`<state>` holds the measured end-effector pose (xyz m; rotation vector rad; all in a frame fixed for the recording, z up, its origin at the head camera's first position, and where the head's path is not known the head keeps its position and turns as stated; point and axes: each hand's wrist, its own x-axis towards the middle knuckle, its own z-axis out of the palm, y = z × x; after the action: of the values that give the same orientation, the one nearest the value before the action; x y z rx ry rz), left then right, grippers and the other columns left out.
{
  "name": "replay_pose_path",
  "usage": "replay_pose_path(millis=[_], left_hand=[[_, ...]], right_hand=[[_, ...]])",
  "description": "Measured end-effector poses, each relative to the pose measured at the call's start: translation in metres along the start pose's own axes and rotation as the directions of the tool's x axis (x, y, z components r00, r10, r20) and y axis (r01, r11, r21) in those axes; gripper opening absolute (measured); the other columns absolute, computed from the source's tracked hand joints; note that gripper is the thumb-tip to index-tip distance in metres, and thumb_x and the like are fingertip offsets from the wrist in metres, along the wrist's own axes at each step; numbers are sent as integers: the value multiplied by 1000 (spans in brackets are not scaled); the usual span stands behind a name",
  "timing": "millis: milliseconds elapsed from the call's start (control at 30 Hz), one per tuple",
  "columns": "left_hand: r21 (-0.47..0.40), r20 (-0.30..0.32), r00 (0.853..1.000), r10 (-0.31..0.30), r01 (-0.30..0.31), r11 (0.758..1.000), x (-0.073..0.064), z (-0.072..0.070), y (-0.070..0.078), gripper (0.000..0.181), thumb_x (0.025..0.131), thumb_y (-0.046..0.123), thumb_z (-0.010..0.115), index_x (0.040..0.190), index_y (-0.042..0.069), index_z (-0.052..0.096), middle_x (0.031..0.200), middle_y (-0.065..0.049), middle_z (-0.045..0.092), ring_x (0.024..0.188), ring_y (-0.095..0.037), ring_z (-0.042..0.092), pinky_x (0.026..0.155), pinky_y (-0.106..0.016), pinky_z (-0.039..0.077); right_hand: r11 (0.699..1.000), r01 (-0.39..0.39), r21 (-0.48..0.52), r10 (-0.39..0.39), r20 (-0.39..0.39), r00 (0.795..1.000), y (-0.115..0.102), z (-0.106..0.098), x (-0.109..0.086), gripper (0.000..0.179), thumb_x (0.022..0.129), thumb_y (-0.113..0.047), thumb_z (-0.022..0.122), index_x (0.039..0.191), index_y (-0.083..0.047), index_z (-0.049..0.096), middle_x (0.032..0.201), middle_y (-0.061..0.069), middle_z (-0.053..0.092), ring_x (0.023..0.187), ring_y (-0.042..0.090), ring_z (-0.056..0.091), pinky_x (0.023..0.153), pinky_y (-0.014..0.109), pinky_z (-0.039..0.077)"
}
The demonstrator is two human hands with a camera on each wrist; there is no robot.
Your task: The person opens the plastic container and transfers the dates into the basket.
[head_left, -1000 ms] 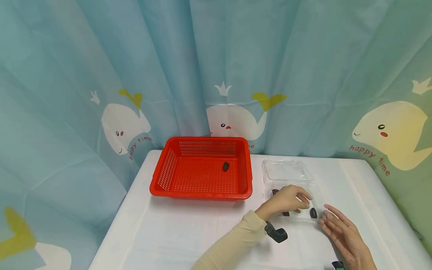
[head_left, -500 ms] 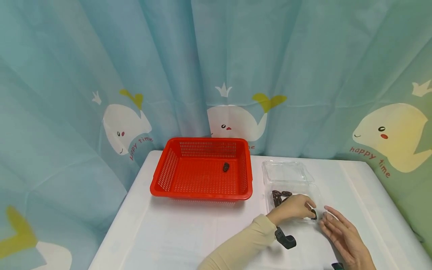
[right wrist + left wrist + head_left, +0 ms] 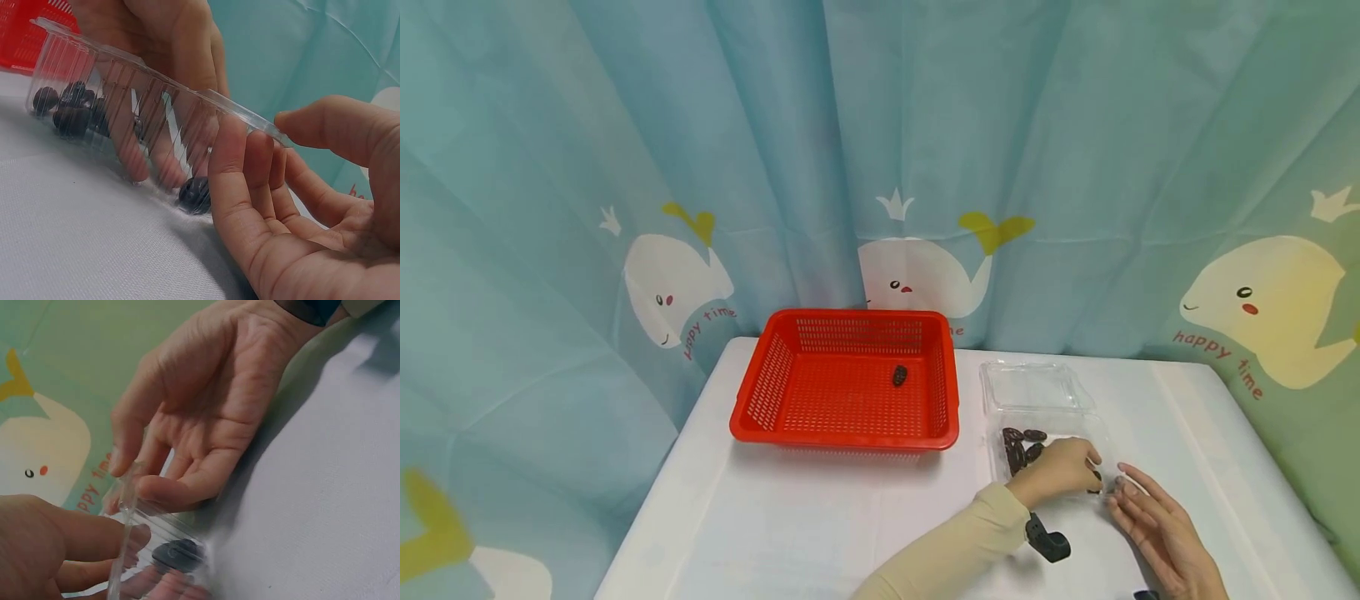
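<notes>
The clear box (image 3: pixel 59 62) holds dark, oval dates (image 3: pixel 1015 456).

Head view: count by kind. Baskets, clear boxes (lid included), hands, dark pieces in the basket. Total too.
Red basket: 1
Clear box: 1
Hands, left hand and right hand: 2
Dark piece in the basket: 1
Total: 5

Plain beige sleeve (image 3: pixel 951 546); black, rounded wrist device (image 3: pixel 1049 543).

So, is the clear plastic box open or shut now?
Open. The lid of the clear box lies turned back beyond it; the left hand reaches inside.
</notes>
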<state>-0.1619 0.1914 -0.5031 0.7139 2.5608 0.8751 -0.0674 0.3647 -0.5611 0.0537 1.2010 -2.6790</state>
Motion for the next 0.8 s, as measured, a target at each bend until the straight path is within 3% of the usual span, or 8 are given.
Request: replay_pose_path(millis=[300,567,800], left_hand=[[74,-106,994,-34,42,996,1,12,2,30,74,25,92,102,25,80,82,19,72,68,8,54,62,-7,36],[134,-167,986,-3,26,991,6,16,-3,30,70,27,94,96,28,78,77,21,70,64,9,52,59,-6,31],[87,-173,984,-36,51,995,4,19,-2,30,71,25,93,96,29,76,78,21,70,65,8,53,58,-7,32]], right_hand=[[997,-10,70,5,67,998,3,-1,-4,51,112,0,28,133,-19,70,122,-1,68,112,14,71,100,27,58],[1000,3,0,-3,-22,1000,3,2,0,46,112,-3,34,129,-21,73,116,-2,69,108,12,71,97,26,59],[1000,-3,-3,3,-26,1000,1,0,0,45,112,-3,35,127,-21,74,116,-2,70,108,12,72,96,27,59]])
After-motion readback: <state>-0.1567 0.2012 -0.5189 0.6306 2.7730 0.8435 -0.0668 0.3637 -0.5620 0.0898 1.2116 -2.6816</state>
